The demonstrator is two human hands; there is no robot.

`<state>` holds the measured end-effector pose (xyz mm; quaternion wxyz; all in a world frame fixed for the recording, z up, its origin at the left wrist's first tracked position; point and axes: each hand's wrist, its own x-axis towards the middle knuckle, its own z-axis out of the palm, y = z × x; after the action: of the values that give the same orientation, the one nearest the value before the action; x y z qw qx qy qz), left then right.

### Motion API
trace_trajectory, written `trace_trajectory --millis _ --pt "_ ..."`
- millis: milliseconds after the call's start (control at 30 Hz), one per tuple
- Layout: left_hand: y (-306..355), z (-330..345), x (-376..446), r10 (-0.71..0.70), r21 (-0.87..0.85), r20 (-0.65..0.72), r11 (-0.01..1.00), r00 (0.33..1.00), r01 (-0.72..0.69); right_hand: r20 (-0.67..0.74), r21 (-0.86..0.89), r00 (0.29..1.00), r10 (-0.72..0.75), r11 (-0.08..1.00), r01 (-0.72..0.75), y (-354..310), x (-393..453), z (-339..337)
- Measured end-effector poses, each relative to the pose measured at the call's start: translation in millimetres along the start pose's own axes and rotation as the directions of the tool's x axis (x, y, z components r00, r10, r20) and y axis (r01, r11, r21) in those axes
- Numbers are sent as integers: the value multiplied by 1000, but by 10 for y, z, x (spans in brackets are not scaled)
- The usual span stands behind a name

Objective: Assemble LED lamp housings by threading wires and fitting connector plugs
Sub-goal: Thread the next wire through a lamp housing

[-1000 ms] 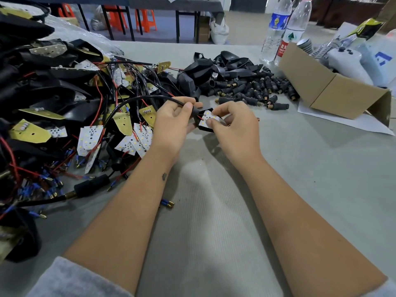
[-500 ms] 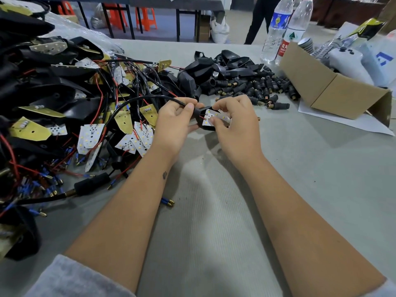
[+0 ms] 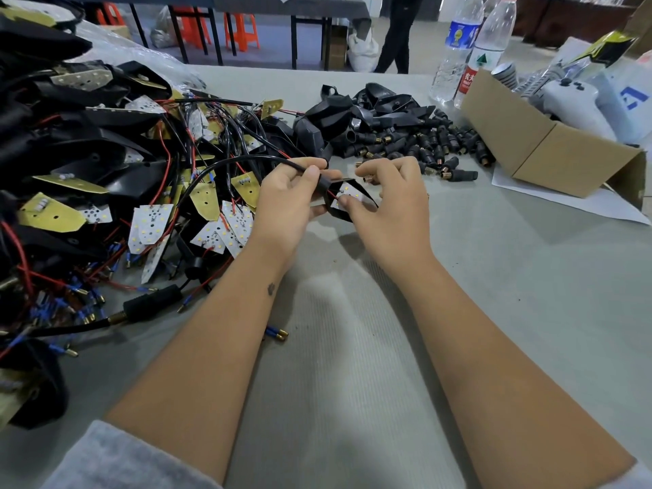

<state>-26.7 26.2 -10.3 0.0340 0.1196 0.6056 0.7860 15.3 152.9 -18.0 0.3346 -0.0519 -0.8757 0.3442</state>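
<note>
On your far left sits the tangled heap of black lamp housings, white and yellow LED boards and red and black wires (image 3: 116,178), spreading across the grey fabric-covered desk (image 3: 511,312). Your left hand (image 3: 287,201) pinches the black sheathed cable (image 3: 225,164) between thumb and forefinger, just where it enters the small black plastic lamp housing (image 3: 331,185), which you hold above the desk between both hands. Your right hand (image 3: 391,202) is curled on that housing, the thumb pressing the little white LED board (image 3: 347,199) seated in it, with thin red wires showing beside the board.

Expect the housing to be light and stiff, and probably slick, so grip it by its edges. The board looks thin and its solder joints fragile; press on the bare margins rather than on the LEDs. The cable is limp and will likely tug sideways, so hold it close to the entry.

Behind your hands lies a pile of black connector plugs with brass tips (image 3: 423,142), well within reach. Further right stand two clear water bottles (image 3: 469,51), then an open brown cardboard box (image 3: 550,146). The cloth should stop small parts rolling. Beyond the desk are orange stools and a standing person's legs.
</note>
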Motion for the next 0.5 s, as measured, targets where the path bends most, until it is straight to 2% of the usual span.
trace_trajectory --millis 100,167,267,367,433,500 --pt "7 -8 4 -8 -49 -19 999 1000 7 187 148 975 117 978 -146 -3 3 -15" --pt "4 -16 15 -11 -67 -41 998 999 9 304 192 943 138 960 -203 -9 3 -21" --pt "-8 -20 28 -11 -78 -51 997 999 7 339 262 929 149 933 -245 -9 11 -40" --pt "-29 -15 45 -6 -17 -85 1000 996 4 388 312 913 125 914 -258 -29 15 -80" --pt "-36 -9 47 -8 34 -103 999 995 11 452 422 879 154 831 -362 -68 18 -84" --pt "-7 3 23 -15 50 -24 999 1000 17 514 575 825 236 619 -536 -92 47 -75"
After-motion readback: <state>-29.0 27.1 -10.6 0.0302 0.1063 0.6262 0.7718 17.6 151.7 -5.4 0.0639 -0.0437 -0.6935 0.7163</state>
